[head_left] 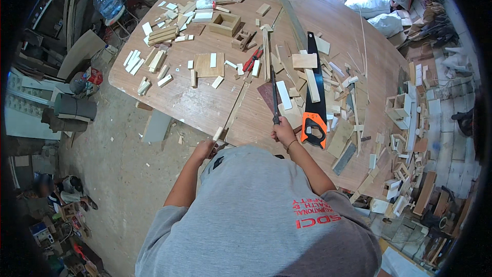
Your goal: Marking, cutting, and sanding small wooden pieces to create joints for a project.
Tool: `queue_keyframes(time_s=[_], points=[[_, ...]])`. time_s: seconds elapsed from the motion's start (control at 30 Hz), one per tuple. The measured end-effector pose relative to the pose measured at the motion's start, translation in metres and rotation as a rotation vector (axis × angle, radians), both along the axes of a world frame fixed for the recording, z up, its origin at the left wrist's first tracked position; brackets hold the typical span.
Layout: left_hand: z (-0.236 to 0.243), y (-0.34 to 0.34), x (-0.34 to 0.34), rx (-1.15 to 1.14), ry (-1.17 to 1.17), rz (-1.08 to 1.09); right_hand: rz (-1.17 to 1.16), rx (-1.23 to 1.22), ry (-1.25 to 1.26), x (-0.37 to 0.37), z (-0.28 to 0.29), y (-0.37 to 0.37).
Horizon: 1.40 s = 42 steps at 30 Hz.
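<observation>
Head view shows me looking down over a grey-shirted torso at a large brown wooden table [205, 105], and I place everything from its near edge. My right hand [283, 132] sits just above that edge, closed around the dark handle of a narrow-bladed saw [274, 95] whose blade runs away from me across the tabletop. My left hand [204, 150] is at the same edge, a little to the left, gripping a pale wood strip [218, 133] that pokes up past the fingers. To the right of the right hand, lying flat on the table, is a bigger handsaw with an orange and black handle [314, 103], untouched. Farther back from the near edge are scattered offcuts, a small open wooden box [225, 23] and red-handled pliers [252, 59]. I judge the step in hand to be cutting the strip at the table edge: one hand steadies, the other works the blade. Whether the teeth are touching the strip I cannot tell. The next move calls for a firm hold on the strip and keeping the fingers away from the blade's line.
</observation>
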<state>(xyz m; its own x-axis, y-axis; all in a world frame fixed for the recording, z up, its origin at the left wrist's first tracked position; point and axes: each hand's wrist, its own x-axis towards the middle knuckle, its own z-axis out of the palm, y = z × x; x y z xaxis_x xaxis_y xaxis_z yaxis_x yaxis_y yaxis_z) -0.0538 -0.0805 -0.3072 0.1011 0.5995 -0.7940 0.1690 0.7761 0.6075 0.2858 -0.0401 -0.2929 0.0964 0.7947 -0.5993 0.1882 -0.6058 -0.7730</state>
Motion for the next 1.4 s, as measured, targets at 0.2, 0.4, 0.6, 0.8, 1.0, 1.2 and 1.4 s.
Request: queue_keyframes(time_s=[0.2, 0.4, 0.6, 0.8, 1.0, 1.2, 1.4], points=[[-0.015, 0.001, 0.000, 0.051, 0.029, -0.115, -0.254, -0.027, 0.253, 0.002, 0.013, -0.013], [-0.014, 0.004, 0.004, 0.083, 0.003, -0.093, -0.399, 0.139, 0.221, -0.001, 0.016, -0.022], [-0.020, 0.007, 0.004, 0.126, -0.021, -0.138, -0.332, 0.517, 0.050, -0.013, 0.023, -0.023], [-0.028, 0.006, 0.008, 0.189, 0.010, -0.097, 0.228, 0.488, -0.242, -0.037, 0.038, -0.021], [-0.039, 0.000, 0.017, 0.195, -0.032, 0.029, 0.454, 0.448, -0.082, -0.062, 0.044, -0.018], [-0.025, 0.004, 0.011, 0.203, -0.017, -0.097, 0.625, 0.465, -0.135, -0.061, 0.004, -0.021], [-0.041, -0.002, 0.007, 0.172, -0.044, -0.103, 0.704, 0.549, -0.228, -0.038, -0.027, -0.034]])
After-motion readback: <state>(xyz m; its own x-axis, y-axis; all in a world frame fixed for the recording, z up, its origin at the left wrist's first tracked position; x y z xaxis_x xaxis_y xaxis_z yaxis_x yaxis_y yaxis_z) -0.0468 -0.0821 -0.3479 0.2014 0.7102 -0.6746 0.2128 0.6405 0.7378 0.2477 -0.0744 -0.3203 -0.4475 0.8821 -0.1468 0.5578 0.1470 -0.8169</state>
